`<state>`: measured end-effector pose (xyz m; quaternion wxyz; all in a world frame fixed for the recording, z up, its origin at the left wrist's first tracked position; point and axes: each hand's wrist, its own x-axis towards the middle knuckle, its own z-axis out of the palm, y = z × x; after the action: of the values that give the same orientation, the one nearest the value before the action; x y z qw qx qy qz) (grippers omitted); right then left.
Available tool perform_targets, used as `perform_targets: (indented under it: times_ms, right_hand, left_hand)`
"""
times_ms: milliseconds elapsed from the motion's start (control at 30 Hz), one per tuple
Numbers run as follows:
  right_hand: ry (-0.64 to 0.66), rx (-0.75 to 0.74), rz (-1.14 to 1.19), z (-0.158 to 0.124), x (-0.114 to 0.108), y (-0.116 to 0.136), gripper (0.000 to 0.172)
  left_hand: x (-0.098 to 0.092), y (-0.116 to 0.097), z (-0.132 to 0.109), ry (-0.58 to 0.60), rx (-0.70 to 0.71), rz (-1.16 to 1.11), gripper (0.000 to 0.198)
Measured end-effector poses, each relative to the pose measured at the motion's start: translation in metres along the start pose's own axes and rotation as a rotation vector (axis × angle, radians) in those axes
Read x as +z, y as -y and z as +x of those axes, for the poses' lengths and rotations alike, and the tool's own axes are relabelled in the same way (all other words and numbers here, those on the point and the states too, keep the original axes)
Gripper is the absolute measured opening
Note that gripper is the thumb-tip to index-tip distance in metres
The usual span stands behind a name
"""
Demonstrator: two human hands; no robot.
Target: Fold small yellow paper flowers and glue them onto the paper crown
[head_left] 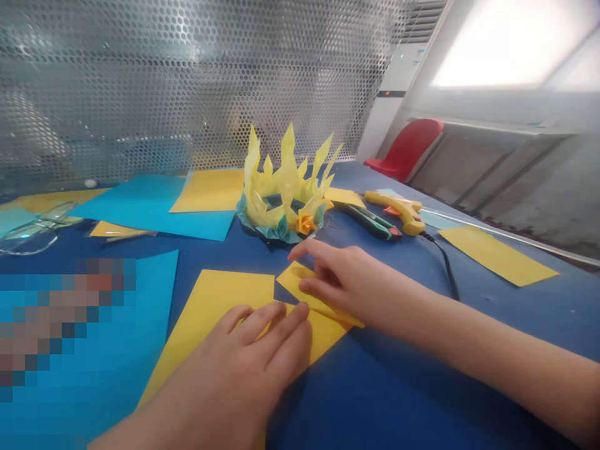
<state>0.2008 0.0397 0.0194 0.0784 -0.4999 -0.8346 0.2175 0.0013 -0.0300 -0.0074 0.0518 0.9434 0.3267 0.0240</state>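
My left hand (267,344) lies on a large yellow sheet (206,312), its fingers bent and slightly spread, with nothing gripped. To its right, my right hand (335,275) rests over a smaller folded yellow piece (291,278), thumb and forefinger apart and the other fingers curled under. Just beyond the hands stands a paper crown (288,181) with pale yellow points, a blue-green base and an orange paper flower (305,224) on its front.
Right of the crown lie green-handled pliers (370,220), a yellow glue gun (407,212) with a black cord, and a yellow sheet (499,253). Blue sheets (154,203) and glasses (32,231) are at left. A pixelated patch covers the lower left. A red chair (412,147) stands behind.
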Motion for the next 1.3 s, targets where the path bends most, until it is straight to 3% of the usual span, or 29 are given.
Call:
perform_targets:
  times_ms: [367,600,767,1000,1200,1300]
  right_hand:
    - [0.100,-0.003,0.061,-0.003,-0.015,-0.004,0.032]
    - [0.118,0.035,0.121,-0.002,-0.017,-0.004,0.030]
    - [0.110,0.053,0.132,-0.003,-0.017,-0.003,0.033]
    - [0.114,0.090,0.138,-0.005,-0.018,-0.002,0.030]
    - [0.103,0.127,0.151,-0.004,-0.018,-0.005,0.031]
    - [0.105,0.157,0.139,-0.003,-0.019,-0.009,0.040]
  left_hand:
    - [0.004,0.000,-0.002,-0.040,0.008,0.006,0.065]
    - [-0.013,-0.002,0.008,0.029,0.007,-0.110,0.052]
    - [-0.018,-0.009,0.009,0.036,-0.099,-0.243,0.042]
    - [-0.010,-0.013,0.009,0.024,-0.089,-0.183,0.065]
    - [-0.010,-0.014,0.011,0.048,-0.026,-0.089,0.066]
    - [-0.008,-0.016,0.012,0.044,-0.003,-0.046,0.067]
